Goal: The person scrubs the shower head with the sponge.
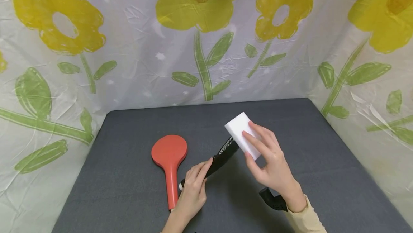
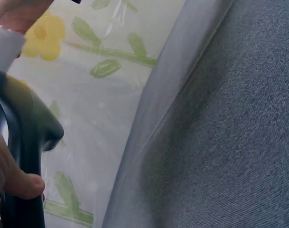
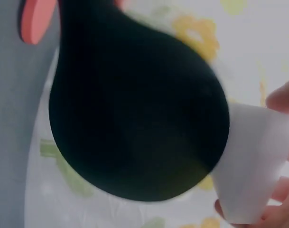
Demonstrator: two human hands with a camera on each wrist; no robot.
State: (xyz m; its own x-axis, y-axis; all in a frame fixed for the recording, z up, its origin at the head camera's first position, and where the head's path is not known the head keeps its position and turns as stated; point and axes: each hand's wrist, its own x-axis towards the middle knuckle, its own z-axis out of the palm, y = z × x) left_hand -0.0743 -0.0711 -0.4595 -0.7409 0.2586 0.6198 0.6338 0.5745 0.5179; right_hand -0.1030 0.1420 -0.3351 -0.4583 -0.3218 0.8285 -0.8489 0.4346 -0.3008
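Note:
My left hand [image 1: 193, 190] grips a black paddle [image 1: 222, 159] by its handle, held tilted above the table, with white print on its face. My right hand [image 1: 271, 157] holds a white sponge block [image 1: 240, 131] between thumb and fingers at the paddle's far end. In the right wrist view, the sponge [image 3: 253, 161] meets the edge of the dark round head [image 3: 139, 104]. The left wrist view catches the left thumb [image 2: 25, 185] along the handle. A red paddle [image 1: 169, 150] lies flat to the left of my left hand.
A dark grey cloth [image 1: 129, 175] covers the table. Hanging sheets with yellow flowers [image 1: 200, 64] enclose it at the back and sides. A black band [image 1: 272, 200] sits at my right wrist.

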